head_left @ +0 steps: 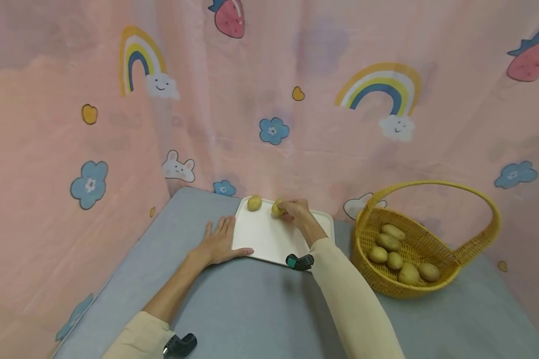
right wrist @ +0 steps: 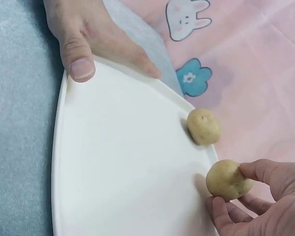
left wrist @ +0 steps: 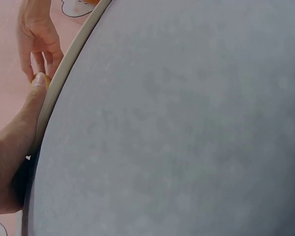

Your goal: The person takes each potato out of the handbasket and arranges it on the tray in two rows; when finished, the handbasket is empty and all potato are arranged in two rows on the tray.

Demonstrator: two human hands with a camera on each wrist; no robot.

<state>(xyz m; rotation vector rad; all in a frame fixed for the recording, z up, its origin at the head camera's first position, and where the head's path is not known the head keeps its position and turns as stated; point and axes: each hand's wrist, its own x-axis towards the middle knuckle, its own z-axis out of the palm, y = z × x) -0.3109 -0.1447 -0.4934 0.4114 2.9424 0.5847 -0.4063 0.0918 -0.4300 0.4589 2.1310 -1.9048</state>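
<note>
A white tray [head_left: 269, 242] lies on the table, with one potato [head_left: 254, 203] at its far left corner. My right hand [head_left: 298, 212] pinches a second potato [right wrist: 228, 180] between thumb and fingers at the tray's far side, just right of the first. In the right wrist view that held potato is close over the tray's edge. My left hand [head_left: 218, 245] rests along the tray's left side, fingers straight and spread, its thumb [right wrist: 82, 69] over the near left corner.
To the right of the tray stands a yellow woven basket [head_left: 386, 286] with a tall arched handle. Several potatoes [head_left: 388, 242] lie inside it. A pink patterned curtain [head_left: 233, 164] hangs behind the grey-blue table [head_left: 233, 309].
</note>
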